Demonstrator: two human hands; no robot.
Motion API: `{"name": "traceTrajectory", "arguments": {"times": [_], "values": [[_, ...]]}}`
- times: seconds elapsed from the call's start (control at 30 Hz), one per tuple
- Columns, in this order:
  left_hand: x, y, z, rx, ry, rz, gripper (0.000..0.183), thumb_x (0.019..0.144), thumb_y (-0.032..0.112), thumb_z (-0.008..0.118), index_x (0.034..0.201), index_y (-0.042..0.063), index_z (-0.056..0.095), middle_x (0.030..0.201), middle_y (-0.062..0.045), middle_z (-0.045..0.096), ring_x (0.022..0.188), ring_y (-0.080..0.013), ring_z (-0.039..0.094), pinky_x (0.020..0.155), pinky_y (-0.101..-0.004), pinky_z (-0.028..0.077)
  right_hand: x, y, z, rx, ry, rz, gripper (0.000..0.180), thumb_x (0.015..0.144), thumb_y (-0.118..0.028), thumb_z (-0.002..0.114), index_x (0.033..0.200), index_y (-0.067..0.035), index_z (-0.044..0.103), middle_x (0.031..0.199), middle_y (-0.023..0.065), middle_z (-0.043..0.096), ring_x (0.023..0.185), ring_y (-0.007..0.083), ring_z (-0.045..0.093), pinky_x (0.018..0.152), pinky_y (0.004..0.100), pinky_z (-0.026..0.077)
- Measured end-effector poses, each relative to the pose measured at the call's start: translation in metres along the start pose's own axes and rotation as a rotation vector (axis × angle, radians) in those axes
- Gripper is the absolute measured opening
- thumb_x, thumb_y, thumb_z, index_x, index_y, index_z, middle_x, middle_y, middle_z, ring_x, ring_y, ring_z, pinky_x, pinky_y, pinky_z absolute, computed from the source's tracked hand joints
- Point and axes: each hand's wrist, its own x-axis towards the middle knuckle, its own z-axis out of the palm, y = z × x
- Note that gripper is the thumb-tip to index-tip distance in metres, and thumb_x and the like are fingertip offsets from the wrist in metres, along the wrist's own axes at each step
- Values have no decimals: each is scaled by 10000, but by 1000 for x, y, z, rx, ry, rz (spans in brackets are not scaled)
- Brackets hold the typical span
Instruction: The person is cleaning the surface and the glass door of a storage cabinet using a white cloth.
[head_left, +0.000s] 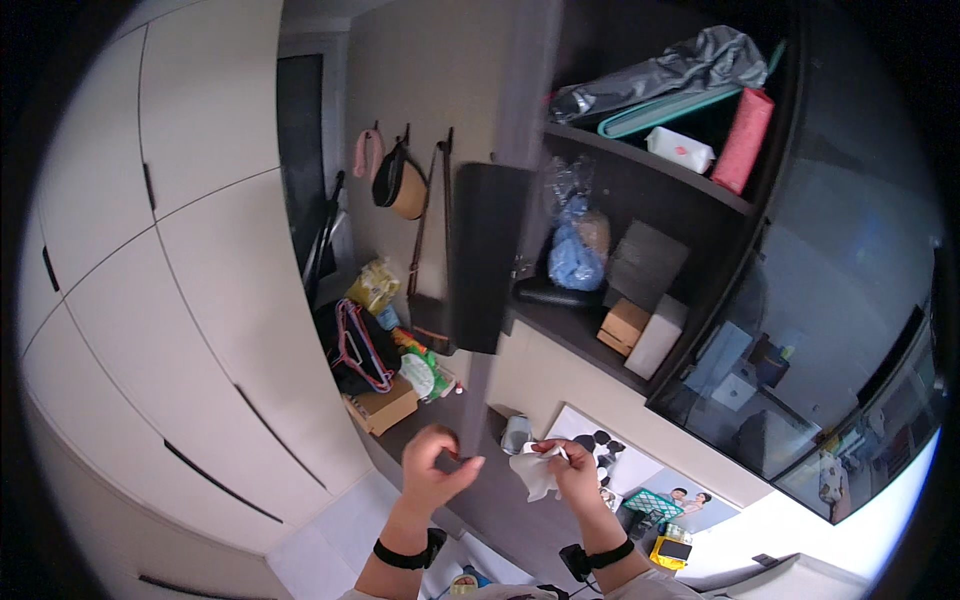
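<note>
My right hand (576, 472) pinches a crumpled white cloth or tissue (536, 474), which hangs below the fingers over a dark countertop (491, 499). Curled fingers and an outstretched thumb bring my left hand (439, 466) to the lower end of a narrow upright panel (474, 397), seemingly an open cabinet door seen nearly edge-on. Whether the fingers grip that edge or are only beside it cannot be told. A dark rectangular panel (489, 259) stands higher along the same upright.
Dark shelves (570, 319) at right hold bags and boxes, beside a glass door (825, 247). Pictures (637, 465) lean behind the counter near a grey container (517, 435). Hangers (364, 349) lie above a cardboard box (382, 406). Pale wardrobe doors (217, 300) line the left.
</note>
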Motion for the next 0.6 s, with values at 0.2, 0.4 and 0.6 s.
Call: {"name": "traceTrajectory", "arguments": {"times": [0.2,0.4,0.6], "values": [[18,16,97,-86,-301,62,257,704,134,787,714,47,546,654,-71,554,546,-167,547,503,-271,412,-28,-56,-71,-157,299,-264,240,851,57,429,922,5,652,922,77,665,852,139,603,783,264,469],[38,21,185,-160,-533,-81,330,794,225,714,1023,32,577,890,-123,641,761,-224,639,658,-315,515,-74,-144,-173,-202,801,-627,180,876,-13,470,967,-21,625,889,24,612,757,85,522,676,219,415],[53,35,244,122,-617,-50,455,784,283,720,1109,21,539,1001,-171,611,871,-243,632,739,-348,510,-115,-211,-267,-298,1165,-940,210,874,-71,595,1069,4,571,1004,50,570,919,116,532,814,236,426]]}}
